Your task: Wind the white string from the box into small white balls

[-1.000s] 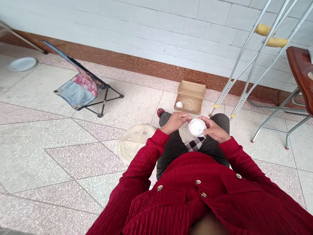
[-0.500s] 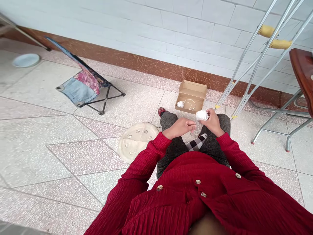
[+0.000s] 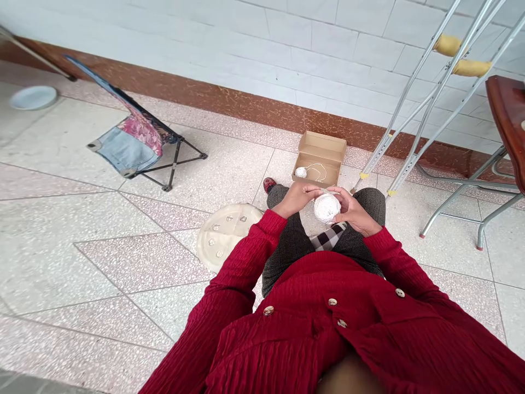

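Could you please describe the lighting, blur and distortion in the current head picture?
In the head view, light is soft, without hard shadows; the yarn ball is bright, with little surface contrast; the shallow dish at far left looks slightly blurred; the red sleeves seem stretched toward the lower corners.

White yarn ball between hands

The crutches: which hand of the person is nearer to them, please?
Right. The right hand, holding the ball, is just in front of the lower ends of the crutches. The left hand is farther, left of the ball.
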`<move>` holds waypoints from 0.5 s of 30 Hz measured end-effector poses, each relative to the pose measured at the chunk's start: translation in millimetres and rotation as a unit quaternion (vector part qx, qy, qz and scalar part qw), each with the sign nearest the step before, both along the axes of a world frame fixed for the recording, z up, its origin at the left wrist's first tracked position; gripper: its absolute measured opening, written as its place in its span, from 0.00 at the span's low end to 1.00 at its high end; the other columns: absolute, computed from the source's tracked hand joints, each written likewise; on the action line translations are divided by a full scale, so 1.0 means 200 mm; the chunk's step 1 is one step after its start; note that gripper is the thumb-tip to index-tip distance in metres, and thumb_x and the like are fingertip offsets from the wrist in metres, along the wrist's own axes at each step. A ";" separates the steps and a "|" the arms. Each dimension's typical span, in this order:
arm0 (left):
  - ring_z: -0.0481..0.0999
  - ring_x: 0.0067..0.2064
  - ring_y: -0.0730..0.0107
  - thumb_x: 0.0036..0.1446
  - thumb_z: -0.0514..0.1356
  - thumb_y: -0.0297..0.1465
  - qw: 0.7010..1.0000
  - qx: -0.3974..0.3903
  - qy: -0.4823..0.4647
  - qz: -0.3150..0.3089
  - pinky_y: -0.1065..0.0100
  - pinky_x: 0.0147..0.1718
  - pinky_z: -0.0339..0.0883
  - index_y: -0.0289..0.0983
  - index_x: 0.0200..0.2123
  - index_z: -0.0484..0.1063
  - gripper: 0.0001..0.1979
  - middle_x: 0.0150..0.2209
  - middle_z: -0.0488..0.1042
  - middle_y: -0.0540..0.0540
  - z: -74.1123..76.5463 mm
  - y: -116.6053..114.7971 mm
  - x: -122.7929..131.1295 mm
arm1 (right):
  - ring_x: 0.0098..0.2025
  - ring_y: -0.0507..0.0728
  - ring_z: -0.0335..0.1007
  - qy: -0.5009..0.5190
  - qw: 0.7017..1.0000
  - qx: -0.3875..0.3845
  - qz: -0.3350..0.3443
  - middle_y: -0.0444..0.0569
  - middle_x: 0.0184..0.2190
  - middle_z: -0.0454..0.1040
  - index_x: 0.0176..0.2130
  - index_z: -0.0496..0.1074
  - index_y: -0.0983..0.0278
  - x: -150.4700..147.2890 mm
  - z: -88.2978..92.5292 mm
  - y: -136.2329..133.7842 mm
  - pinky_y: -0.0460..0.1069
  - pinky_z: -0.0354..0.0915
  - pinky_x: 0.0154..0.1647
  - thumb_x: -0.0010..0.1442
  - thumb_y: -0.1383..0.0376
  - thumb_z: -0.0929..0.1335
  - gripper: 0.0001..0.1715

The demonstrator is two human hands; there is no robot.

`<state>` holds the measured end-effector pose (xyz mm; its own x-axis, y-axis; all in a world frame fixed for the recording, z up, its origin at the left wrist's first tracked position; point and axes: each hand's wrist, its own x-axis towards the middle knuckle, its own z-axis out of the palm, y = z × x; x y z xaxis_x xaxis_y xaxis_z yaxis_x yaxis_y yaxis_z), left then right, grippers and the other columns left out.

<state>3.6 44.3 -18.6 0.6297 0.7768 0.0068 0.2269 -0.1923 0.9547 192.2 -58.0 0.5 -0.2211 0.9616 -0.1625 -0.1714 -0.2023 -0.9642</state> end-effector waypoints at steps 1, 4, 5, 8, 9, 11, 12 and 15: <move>0.71 0.30 0.70 0.59 0.59 0.39 1.000 -0.015 0.001 0.002 0.70 0.33 0.63 0.32 0.29 0.78 0.16 0.26 0.76 0.50 -0.03 -0.02 0.00 | 0.48 0.59 0.69 0.005 1.000 0.004 -0.003 0.45 0.46 0.73 0.57 0.64 0.53 0.00 0.01 0.00 0.52 0.65 0.48 0.39 0.62 0.80 0.49; 0.71 0.29 0.72 0.61 0.56 0.40 0.999 -0.029 0.022 -0.027 0.71 0.33 0.63 0.33 0.24 0.75 0.19 0.24 0.75 0.50 -0.10 -0.10 0.00 | 0.50 0.60 0.69 -0.018 0.999 0.030 -0.042 0.47 0.48 0.73 0.56 0.67 0.56 0.02 0.04 0.04 0.53 0.64 0.51 0.42 0.60 0.79 0.42; 0.71 0.29 0.72 0.61 0.56 0.39 0.998 -0.032 0.031 -0.044 0.72 0.34 0.63 0.33 0.22 0.74 0.21 0.24 0.75 0.50 -0.11 -0.13 0.00 | 0.50 0.60 0.69 -0.039 0.996 0.038 -0.070 0.47 0.49 0.73 0.54 0.68 0.57 0.04 0.03 0.07 0.54 0.64 0.52 0.43 0.59 0.78 0.39; 0.70 0.28 0.74 0.63 0.55 0.39 0.992 -0.025 0.070 -0.099 0.73 0.33 0.61 0.33 0.21 0.73 0.22 0.23 0.74 0.49 -0.09 -0.22 -0.01 | 0.46 0.60 0.70 -0.134 0.974 0.052 -0.173 0.48 0.45 0.74 0.51 0.68 0.59 0.11 -0.02 0.17 0.54 0.66 0.49 0.43 0.57 0.77 0.37; 0.69 0.28 0.74 0.63 0.55 0.39 0.990 -0.011 0.083 -0.112 0.73 0.32 0.61 0.33 0.22 0.73 0.22 0.23 0.74 0.49 -0.07 -0.24 -0.01 | 0.44 0.59 0.70 -0.179 0.962 0.054 -0.199 0.48 0.43 0.74 0.51 0.67 0.59 0.14 -0.05 0.20 0.54 0.66 0.47 0.43 0.56 0.77 0.37; 0.69 0.28 0.74 0.64 0.54 0.38 0.985 0.038 0.102 -0.135 0.72 0.32 0.60 0.34 0.22 0.73 0.21 0.23 0.73 0.49 -0.02 -0.26 -0.02 | 0.39 0.59 0.70 -0.280 0.933 0.048 -0.221 0.47 0.39 0.74 0.50 0.67 0.60 0.16 -0.11 0.22 0.54 0.66 0.43 0.43 0.55 0.77 0.37; 0.70 0.29 0.73 0.65 0.54 0.37 0.981 0.074 0.107 -0.146 0.72 0.34 0.61 0.34 0.22 0.73 0.21 0.24 0.73 0.49 0.00 -0.25 -0.02 | 0.37 0.58 0.69 -0.325 0.920 0.043 -0.217 0.46 0.37 0.74 0.49 0.67 0.60 0.16 -0.14 0.22 0.54 0.66 0.41 0.43 0.54 0.77 0.36; 0.72 0.32 0.71 0.66 0.53 0.33 0.960 0.201 0.125 -0.149 0.65 0.49 0.62 0.35 0.25 0.74 0.18 0.25 0.75 0.49 0.09 -0.20 -0.01 | 0.34 0.57 0.68 -0.380 0.909 0.039 -0.167 0.45 0.35 0.73 0.47 0.68 0.61 0.10 -0.21 0.17 0.53 0.65 0.38 0.41 0.56 0.77 0.35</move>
<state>0.6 4.3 -0.9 0.8449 0.5279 0.0870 0.3173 -0.6254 0.7128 212.0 -24.4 -41.3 0.2322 0.9698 -0.0750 0.5117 -0.1873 -0.8385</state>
